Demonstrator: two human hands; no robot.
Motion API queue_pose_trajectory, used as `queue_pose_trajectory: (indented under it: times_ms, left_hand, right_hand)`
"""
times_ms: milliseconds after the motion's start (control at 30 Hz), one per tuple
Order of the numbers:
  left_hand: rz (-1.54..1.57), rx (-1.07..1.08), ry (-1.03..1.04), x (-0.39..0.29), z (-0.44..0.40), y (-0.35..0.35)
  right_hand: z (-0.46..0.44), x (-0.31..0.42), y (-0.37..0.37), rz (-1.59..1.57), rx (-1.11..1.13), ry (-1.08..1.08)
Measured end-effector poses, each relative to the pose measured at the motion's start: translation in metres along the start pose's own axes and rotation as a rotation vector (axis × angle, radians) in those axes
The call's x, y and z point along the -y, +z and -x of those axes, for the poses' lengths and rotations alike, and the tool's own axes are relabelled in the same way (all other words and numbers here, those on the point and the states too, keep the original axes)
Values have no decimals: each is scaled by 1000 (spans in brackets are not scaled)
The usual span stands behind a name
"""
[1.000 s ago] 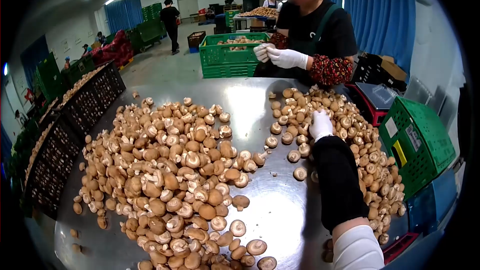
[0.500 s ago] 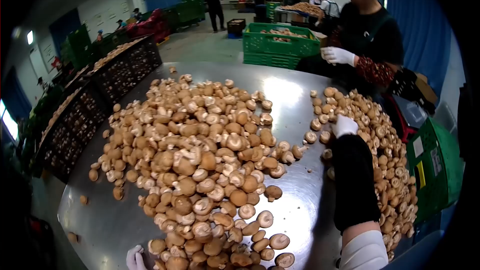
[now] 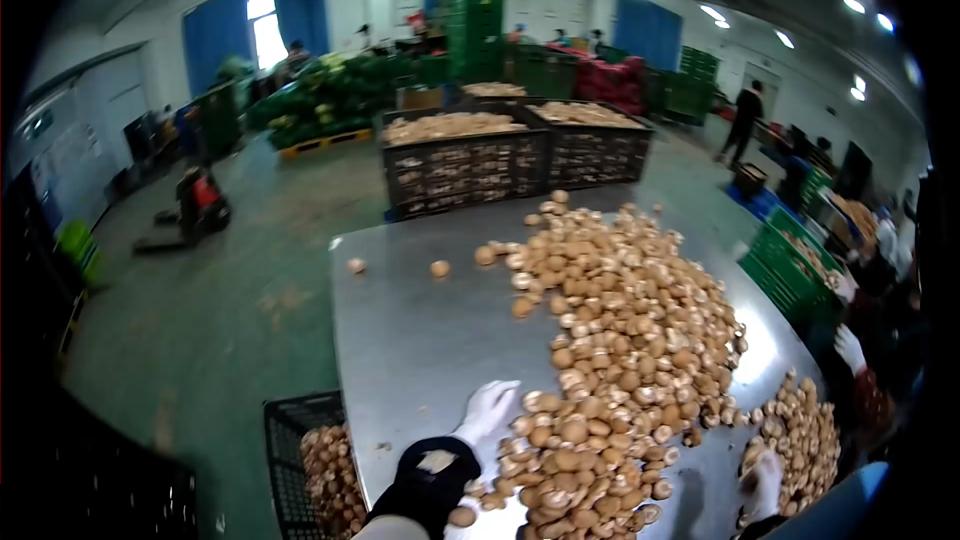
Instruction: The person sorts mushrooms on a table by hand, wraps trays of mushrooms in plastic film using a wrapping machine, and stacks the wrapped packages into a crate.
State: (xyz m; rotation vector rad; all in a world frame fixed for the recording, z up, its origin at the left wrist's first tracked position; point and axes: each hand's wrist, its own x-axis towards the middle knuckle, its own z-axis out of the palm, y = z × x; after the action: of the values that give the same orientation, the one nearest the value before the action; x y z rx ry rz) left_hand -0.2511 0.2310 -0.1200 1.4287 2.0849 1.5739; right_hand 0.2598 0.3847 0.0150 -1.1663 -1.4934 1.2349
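A large heap of brown-capped mushrooms (image 3: 630,310) covers much of the steel table (image 3: 430,330). My left hand (image 3: 488,410), in a white glove, lies low over the metal at the heap's left edge, fingers stretched toward the mushrooms and holding nothing visible. A smaller mushroom pile (image 3: 805,440) lies along the table's right side. At its near left edge is my right hand (image 3: 765,485), also white-gloved; its fingers are blurred and partly hidden, so what they hold does not show.
Below the table's left edge stands a black crate (image 3: 290,440) of mushrooms. Large black bins (image 3: 465,165) of mushrooms stand beyond the far edge. A co-worker's gloved hand (image 3: 850,348) is at the right, near a green crate (image 3: 785,265). A red-and-black pallet jack (image 3: 200,202) stands at left.
The view has swung left, bringing the floor and bins into sight. My left hand has moved up along the heap's left side, its fingers now extended. My right hand remains by the smaller pile.
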Motion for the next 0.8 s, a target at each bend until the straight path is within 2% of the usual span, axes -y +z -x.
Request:
queue_pose_trajectory:
  times_ms: [33,67,100,133,167,200,233,267,300,333,367,433,467,500,533,567,600,633,667,733,800]
  left_hand:
    - [99,33,-52,-3,1,-6]
    - [201,69,-98,-4,3,-11]
    - [468,66,-195,8,6,-5]
    - [612,59,-251,12,19,-6]
    - [756,44,-307,15,32,-8]
    - [771,45,-319,11,44,-17]
    - [775,17,-356,1,58,-27]
    - [769,-15,-319,2,71,-29]
    - [792,-58,-321,4,81,-28]
    - [817,-89,-319,4,87,-29]
    - [866,-127,-340,9,90,-28]
    - [942,-164,-389,5,91,-24]
    - [1078,-180,-557,3,87,-25]
    - [1051,-141,-825,-31,76,-44]
    - [1038,-141,-884,-61,71,-62]
    - [901,-96,-694,-55,80,-62]
    - [768,-42,-458,-6,92,-44]
    - [705,-12,-447,-11,95,-53]
    - [680,26,-448,-21,97,-65]
    - [576,86,-459,-19,103,-69]
    - [354,128,-272,-25,115,-75]
  right_hand:
    - [25,17,35,-144,115,201]
    - [46,32,69,-144,173,300]
    - [61,29,80,-335,523,491]
    - [100,92,144,-328,414,513]
    - [119,74,161,-485,474,552]
    - [121,39,170,-567,726,510]
    - [152,88,208,-580,645,787]
    - [166,101,246,-517,745,678]
    - [177,97,270,-441,730,712]
    - [190,107,297,-477,847,613]
    - [206,132,323,-387,820,693]
    - [231,130,365,-706,999,738]
    - [240,126,378,-624,1070,710]
    - [254,119,386,-725,1064,717]
    - [260,134,383,-706,1131,772]
    - [266,136,375,-547,1174,550]
    - [272,135,366,-373,1201,345]
    - [272,118,356,-158,1088,-152]
    - [273,110,342,80,885,-297]
    - [260,65,310,218,653,-305]
    - [242,28,271,273,266,-357]
